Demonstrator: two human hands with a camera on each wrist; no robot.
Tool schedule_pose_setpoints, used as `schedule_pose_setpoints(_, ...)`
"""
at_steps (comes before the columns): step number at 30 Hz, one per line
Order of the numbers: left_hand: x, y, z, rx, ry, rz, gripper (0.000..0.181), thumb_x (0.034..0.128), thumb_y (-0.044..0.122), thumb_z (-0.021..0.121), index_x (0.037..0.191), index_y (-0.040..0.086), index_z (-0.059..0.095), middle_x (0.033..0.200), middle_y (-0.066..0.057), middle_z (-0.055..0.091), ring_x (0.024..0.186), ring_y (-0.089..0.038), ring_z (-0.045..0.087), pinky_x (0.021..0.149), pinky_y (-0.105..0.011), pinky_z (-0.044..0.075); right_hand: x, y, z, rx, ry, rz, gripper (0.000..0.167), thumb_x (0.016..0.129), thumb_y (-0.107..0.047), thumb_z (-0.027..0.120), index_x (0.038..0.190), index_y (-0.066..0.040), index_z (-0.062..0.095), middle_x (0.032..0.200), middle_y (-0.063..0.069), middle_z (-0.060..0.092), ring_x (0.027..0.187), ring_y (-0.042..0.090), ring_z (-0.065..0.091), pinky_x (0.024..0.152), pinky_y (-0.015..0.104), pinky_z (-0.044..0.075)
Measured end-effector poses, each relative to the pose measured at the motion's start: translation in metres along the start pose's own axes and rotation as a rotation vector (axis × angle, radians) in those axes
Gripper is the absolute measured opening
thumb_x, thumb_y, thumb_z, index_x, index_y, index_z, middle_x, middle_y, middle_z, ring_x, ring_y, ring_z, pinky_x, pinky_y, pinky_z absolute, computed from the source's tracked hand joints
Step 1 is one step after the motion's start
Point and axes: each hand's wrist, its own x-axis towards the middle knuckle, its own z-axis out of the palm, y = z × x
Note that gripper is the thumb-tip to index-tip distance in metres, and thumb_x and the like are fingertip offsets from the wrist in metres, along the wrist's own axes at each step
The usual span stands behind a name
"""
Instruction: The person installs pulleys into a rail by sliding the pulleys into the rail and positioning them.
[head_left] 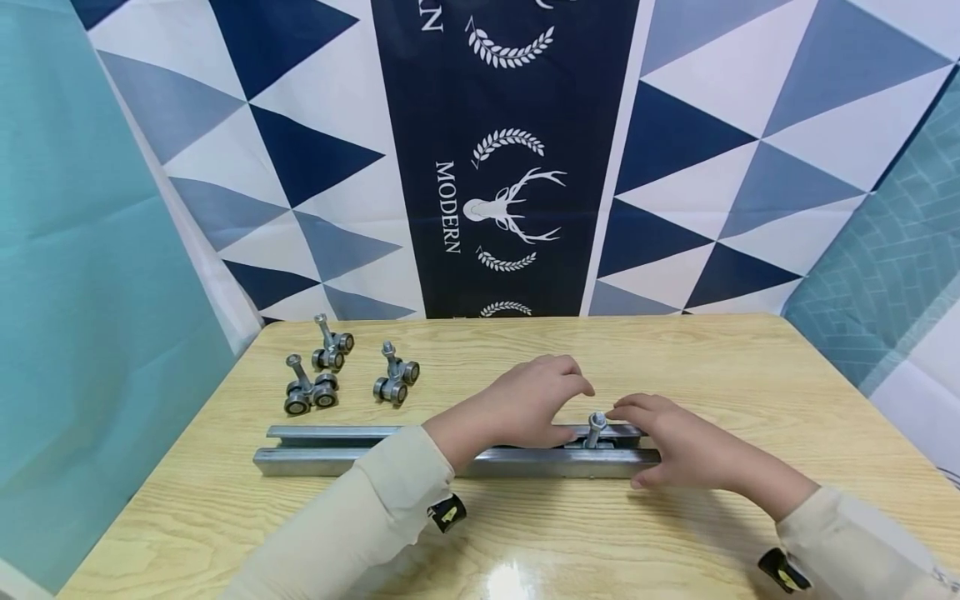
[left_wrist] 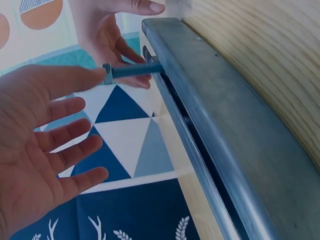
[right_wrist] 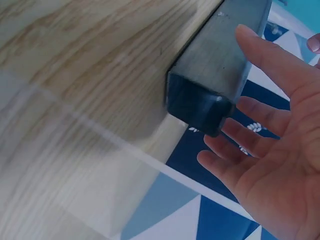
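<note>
A metal channel rail (head_left: 330,462) lies across the table with its slot upward. Near its right end a roller trolley's bolt (head_left: 597,427) stands up out of the slot; its wheels sit mostly hidden inside. My left hand (head_left: 534,404) is over the rail just left of the bolt, fingers spread. In the left wrist view the thumb tip (left_wrist: 100,76) is at the bolt's head; whether it touches is unclear. My right hand (head_left: 678,446) hovers around the rail's right end, fingers loosely bent and thumb apart, gripping nothing. The rail's end (right_wrist: 200,102) appears beside these fingers.
Three loose roller trolleys lie at the table's back left: one at the rear (head_left: 330,346), one at the left (head_left: 309,387) and one nearer the middle (head_left: 395,375). Behind the wooden table (head_left: 750,367) hangs a patterned cloth (head_left: 502,275).
</note>
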Motion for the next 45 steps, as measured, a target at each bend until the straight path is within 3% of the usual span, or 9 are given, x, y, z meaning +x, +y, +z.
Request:
schedule_pose_setpoints(9,-0.021,-0.016,-0.003,0.0,0.014,-0.033,0.045,0.0857,0.031,0.072,0.127,0.017,0.063,0.126,-0.001,0.054,0.115,-0.018,0.053,0.091,-0.032,0.046,0.005,-0.008,-0.006,-0.079,0.009,-0.092,0.075,0.067,-0.028,0.089,0.127,0.001,0.057,0.131,0.023,0.051,0.117,0.041,0.052,0.088,0.053,0.048)
schedule_pose_setpoints(22,-0.061,-0.046,-0.005,-0.065,0.035,-0.125,0.055,0.0831,0.04,0.071,0.132,0.019,0.06,0.138,-0.007,0.047,0.126,-0.026,0.045,0.094,-0.045,0.045,0.015,-0.01,-0.006,-0.134,-0.014,-0.113,0.075,0.066,-0.027,0.09,0.123,0.008,0.058,0.128,0.025,0.052,0.114,0.042,0.055,0.089,0.051,0.048)
schedule_pose_setpoints(33,-0.09,-0.069,0.0,-0.092,0.042,-0.213,0.054,0.082,0.04,0.073,0.131,0.02,0.061,0.14,-0.009,0.045,0.127,-0.03,0.043,0.093,-0.052,0.044,0.026,-0.008,-0.004,-0.155,-0.063,-0.108,0.061,0.065,-0.028,0.09,0.112,0.001,0.063,0.108,0.011,0.062,0.094,0.027,0.061,0.077,0.043,0.051)
schedule_pose_setpoints(39,-0.103,-0.08,0.001,-0.082,0.036,-0.258,0.055,0.0818,0.041,0.073,0.13,0.019,0.062,0.14,-0.01,0.046,0.126,-0.031,0.044,0.093,-0.052,0.044,0.028,-0.005,-0.004,-0.134,-0.079,-0.115,0.05,0.065,-0.025,0.089,0.102,-0.003,0.065,0.093,-0.001,0.059,0.078,0.012,0.053,0.066,0.037,0.048)
schedule_pose_setpoints(45,-0.116,-0.09,0.002,-0.071,0.04,-0.313,0.053,0.0804,0.039,0.076,0.127,0.017,0.064,0.139,-0.011,0.046,0.126,-0.033,0.044,0.091,-0.055,0.044,0.03,-0.004,-0.005,-0.113,-0.084,-0.123,0.047,0.065,-0.023,0.089,0.101,-0.005,0.065,0.086,-0.007,0.056,0.073,0.007,0.049,0.063,0.035,0.045)
